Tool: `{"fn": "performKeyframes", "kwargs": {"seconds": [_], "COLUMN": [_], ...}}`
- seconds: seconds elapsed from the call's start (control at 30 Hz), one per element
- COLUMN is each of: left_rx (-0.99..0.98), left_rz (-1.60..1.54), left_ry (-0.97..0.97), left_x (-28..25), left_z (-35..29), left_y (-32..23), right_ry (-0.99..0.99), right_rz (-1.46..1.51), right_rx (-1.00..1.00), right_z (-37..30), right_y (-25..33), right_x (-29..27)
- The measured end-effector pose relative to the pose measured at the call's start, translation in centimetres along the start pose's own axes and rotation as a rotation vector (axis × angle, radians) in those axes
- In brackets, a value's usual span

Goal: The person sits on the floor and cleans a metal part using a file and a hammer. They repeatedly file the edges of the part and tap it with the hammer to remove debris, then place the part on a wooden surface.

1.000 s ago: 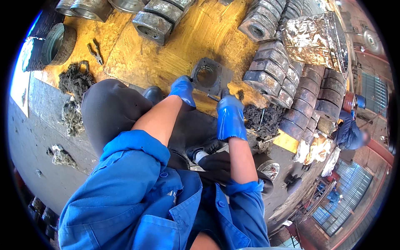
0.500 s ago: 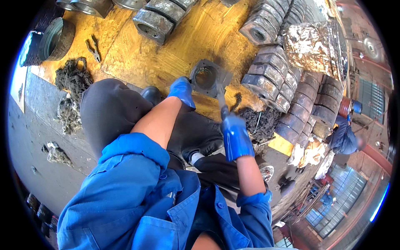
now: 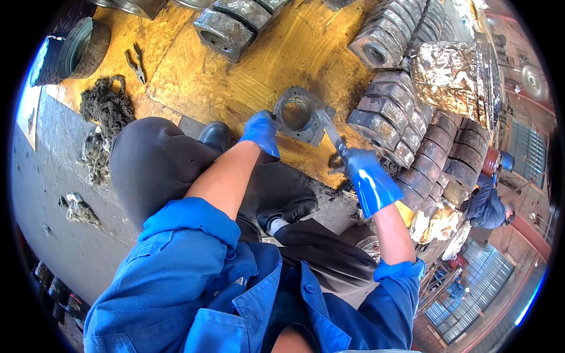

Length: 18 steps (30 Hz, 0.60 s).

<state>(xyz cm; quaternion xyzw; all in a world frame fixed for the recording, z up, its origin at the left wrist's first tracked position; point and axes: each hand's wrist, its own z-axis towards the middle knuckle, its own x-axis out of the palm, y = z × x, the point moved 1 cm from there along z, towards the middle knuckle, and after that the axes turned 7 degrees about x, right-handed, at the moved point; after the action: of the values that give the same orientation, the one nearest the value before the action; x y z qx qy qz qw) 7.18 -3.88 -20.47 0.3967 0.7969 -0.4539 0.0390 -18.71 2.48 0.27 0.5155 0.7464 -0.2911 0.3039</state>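
A square grey metal block with a round bore (image 3: pixel 302 133) lies on the yellow-brown work surface in front of me. My left hand (image 3: pixel 260 130), in a blue glove, has its fingers closed at the block's left edge. In my right hand (image 3: pixel 366 173), gloved the same way, is a flat-bladed, file-like tool with a dark handle (image 3: pixel 333 134); its exact kind is unclear. The grey blade slants up and left to the block's right side. The blade's tip is blurred, so contact cannot be judged. Glove and handle hide part of the grip.
Stacked metal blocks (image 3: pixel 385 109) line the right side, with another row (image 3: pixel 223 34) farther back. Pliers (image 3: pixel 136 63) lie at the left, near a metal ring (image 3: pixel 83 50) and dark fibre waste (image 3: pixel 106 106). At the far right another person (image 3: pixel 487 206) is bent over.
My right hand and the tool have moved right, and the blade now slants up-left instead of standing nearly upright. My left hand stays at the block's left edge. The whole view has shifted slightly.
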Motion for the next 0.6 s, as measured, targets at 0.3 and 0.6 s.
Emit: {"fn": "performKeyframes", "kwargs": {"seconds": [0.3,0.6], "left_rx": [0.034,0.053], "left_rz": [-0.061,-0.051], "left_ry": [0.011,-0.037], "left_x": [-1.4,0.2], "left_z": [-0.9,-0.2], "left_y": [-1.0,0.5], "right_ry": [-0.009,-0.128], "right_rz": [-0.145,-0.114], "right_rx": [-0.096,-0.211], "right_z": [1.7,7.6], "right_y": [-4.6,-1.2], "right_x": [-0.8,-5.2]}}
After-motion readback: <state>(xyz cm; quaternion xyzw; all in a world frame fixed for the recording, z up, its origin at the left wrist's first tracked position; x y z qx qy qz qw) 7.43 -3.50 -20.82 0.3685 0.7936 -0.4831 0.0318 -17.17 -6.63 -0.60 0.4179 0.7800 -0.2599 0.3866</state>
